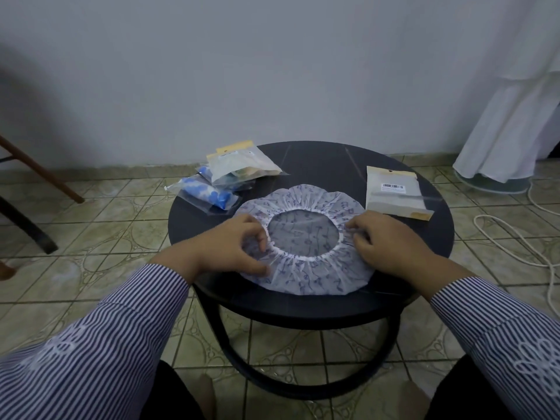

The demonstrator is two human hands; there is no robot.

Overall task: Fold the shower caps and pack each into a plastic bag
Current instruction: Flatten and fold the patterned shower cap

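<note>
A white shower cap (pixel 306 268) with a bluish print lies spread flat, opening up, on the near half of a round dark table (pixel 321 165). Its gathered elastic rim rings a see-through middle. Beyond the cap to the right, just apart from it, lies an empty plastic bag (pixel 394 195) with a barcode label. Beyond the cap to the left, a small heap of filled bags (pixel 230 177) rests at the table's edge, some showing blue contents.

The table stands on a patterned greenish tiled floor (pixel 121 225) near a plain pale wall (pixel 272 71). Far right of the cap hangs white cloth (pixel 515 122), with a white cord (pixel 515 237) looped on the tiles below it. Far left, a wooden chair leg (pixel 39 171) slants down.

The left hand (pixel 230 247) pinches the cap's left rim with curled fingers. The right hand (pixel 385 244) grips the cap's right rim likewise. Both forearms wear striped sleeves (pixel 115 328).
</note>
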